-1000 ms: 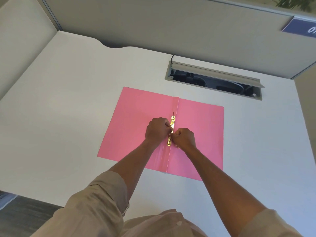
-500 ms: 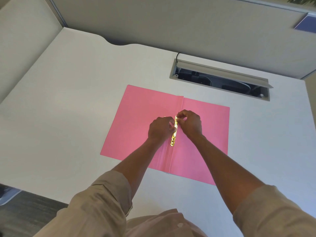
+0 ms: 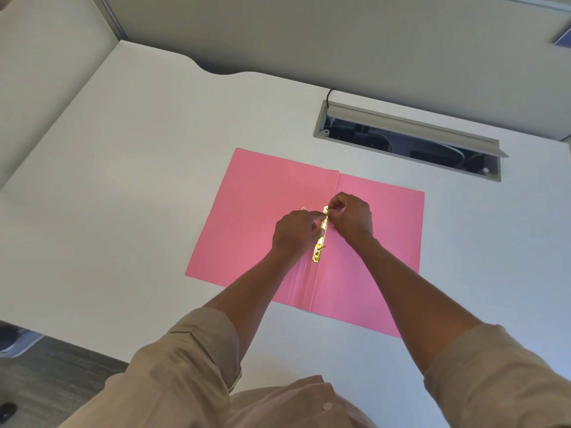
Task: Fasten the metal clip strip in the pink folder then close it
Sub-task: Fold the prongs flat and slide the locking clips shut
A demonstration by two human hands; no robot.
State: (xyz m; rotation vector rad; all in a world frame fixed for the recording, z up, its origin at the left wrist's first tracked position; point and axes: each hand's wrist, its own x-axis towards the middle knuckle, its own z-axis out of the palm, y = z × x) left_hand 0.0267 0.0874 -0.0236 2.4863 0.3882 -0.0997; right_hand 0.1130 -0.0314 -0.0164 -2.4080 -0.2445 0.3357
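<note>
The metal clip strip [image 3: 320, 236] runs along the spine at the centre of the open pink folder [image 3: 253, 217], pointing toward the frame's top. My left hand [image 3: 296, 231] presses its middle; my right hand [image 3: 352, 219] pinches its upper end.

One head-worn view only, looking forward and steeply down at the white desk [image 3: 129, 168] from above; the partition wall [image 3: 309, 38] is seen beyond.

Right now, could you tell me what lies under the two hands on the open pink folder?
The gold metal clip strip lies along the pink folder crease; the left hand and right hand hide its middle.
</note>
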